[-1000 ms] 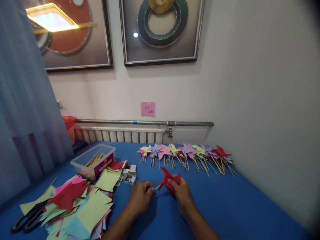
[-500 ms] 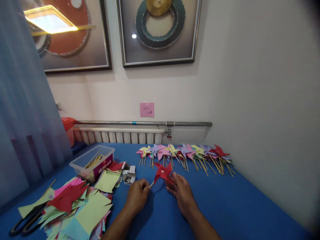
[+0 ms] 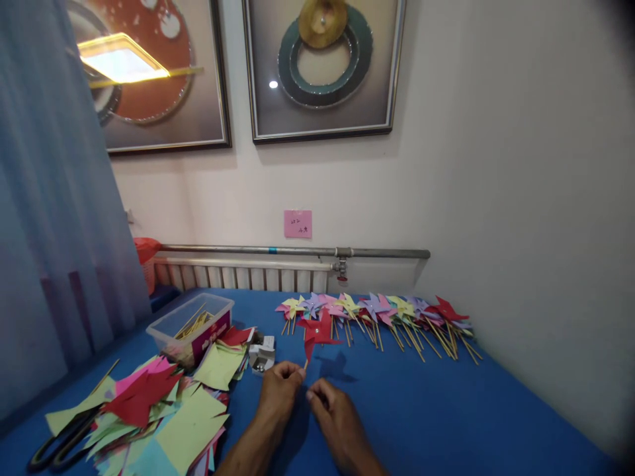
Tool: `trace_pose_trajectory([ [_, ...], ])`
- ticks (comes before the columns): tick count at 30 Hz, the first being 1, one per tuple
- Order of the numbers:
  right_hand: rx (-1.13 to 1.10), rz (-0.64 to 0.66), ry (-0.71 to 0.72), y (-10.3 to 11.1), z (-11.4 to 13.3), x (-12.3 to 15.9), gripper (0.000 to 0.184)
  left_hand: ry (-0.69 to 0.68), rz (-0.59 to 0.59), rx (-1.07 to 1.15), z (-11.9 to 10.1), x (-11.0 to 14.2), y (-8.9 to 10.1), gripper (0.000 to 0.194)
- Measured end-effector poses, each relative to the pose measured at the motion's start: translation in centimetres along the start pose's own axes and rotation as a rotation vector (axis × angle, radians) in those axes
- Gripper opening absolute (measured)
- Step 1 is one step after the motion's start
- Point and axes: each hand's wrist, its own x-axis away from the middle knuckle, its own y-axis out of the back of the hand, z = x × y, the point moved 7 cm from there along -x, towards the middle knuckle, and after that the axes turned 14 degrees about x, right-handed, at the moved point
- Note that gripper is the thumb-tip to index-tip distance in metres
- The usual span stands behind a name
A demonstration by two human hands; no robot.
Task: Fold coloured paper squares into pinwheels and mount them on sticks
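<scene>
My left hand [image 3: 278, 393] pinches the bottom of a thin wooden stick and holds a red paper pinwheel [image 3: 317, 330] upright above the blue table [image 3: 436, 410]. My right hand [image 3: 331, 408] rests just right of it with its fingers curled together, close to the stick's lower end; whether they touch the stick is unclear. Behind the pinwheel, a row of finished pinwheels [image 3: 381, 314] in pink, yellow, purple and red lies along the table's far edge.
A heap of cut coloured paper squares [image 3: 163, 413] covers the left of the table, with black scissors [image 3: 54, 443] at its edge. A clear plastic box of sticks [image 3: 191, 327] and a small white box [image 3: 262, 354] sit behind it. A radiator [image 3: 238, 277] and wall stand beyond.
The red pinwheel went from lying low between both hands to standing upright on its stick. My right hand let go of the paper and drew back toward my left hand.
</scene>
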Motion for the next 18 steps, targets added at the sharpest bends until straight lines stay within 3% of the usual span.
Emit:
trace_pose_trajectory([
  [4,0.061,0.015,-0.007,-0.2,0.2,0.1,0.019,0.029,0.005,0.196,0.8,0.1,-1.0,0.016],
  [18,0.267,-0.011,-0.059,-0.2,-0.5,0.1,0.012,0.103,0.011,0.339,1.7,0.0,-1.5,0.022],
])
